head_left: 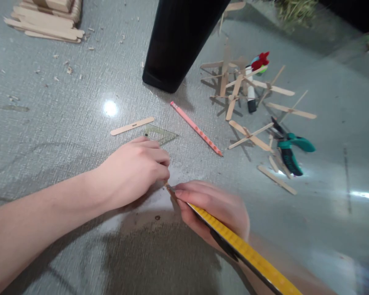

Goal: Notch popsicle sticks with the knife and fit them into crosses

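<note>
My right hand [213, 209] is closed around a yellow utility knife [249, 254], its long handle running down to the lower right. The blade end points up-left, close to my left fingertips. My left hand [138, 168] is closed low over the table, pinching a thin wooden craft stick [166, 185]; only a short end shows between the hands, and the fingers cover the rest. Just beyond the left knuckles lie a clear set square [162, 135] and a loose craft stick with a small slot [132, 125]. A pink pencil [197, 129] rests farther right.
A tall black container [184, 41] stands at the back centre. Several crossed stick pieces [247, 134], a white marker [251, 92] and green-handled pliers [290, 149] lie right. A pile of craft sticks [46, 22] sits far left among wood shavings [69, 69].
</note>
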Demonstrator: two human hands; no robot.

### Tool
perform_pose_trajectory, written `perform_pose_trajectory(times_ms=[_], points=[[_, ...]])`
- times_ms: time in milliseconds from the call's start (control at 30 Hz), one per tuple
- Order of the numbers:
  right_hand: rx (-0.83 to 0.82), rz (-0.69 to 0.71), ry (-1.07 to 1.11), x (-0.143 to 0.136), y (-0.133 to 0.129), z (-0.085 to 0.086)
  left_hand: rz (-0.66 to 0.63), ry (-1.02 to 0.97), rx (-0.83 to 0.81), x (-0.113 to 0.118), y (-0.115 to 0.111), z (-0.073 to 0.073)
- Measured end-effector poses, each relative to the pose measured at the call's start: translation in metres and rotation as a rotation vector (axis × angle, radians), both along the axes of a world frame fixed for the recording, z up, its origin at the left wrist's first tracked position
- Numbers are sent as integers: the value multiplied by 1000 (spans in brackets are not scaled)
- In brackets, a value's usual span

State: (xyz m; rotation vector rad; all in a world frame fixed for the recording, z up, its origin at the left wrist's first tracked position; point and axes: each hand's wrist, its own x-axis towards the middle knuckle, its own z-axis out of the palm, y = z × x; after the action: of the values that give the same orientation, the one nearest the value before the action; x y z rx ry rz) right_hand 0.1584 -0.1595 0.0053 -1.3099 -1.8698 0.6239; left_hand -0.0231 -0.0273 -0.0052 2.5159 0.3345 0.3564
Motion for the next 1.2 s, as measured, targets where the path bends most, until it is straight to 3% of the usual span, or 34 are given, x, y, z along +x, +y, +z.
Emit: perform_pose_trajectory(times_ms=[433,833,1200], points=[[-8,-93,57,5,-7,-7,0,-7,-39,0,1,-2],[25,-25,27,4,-2,-8,4,14,-47,-1,1,1],[1,-80,59,6,-5,-9,5,-9,-19,-3,0,-3]])
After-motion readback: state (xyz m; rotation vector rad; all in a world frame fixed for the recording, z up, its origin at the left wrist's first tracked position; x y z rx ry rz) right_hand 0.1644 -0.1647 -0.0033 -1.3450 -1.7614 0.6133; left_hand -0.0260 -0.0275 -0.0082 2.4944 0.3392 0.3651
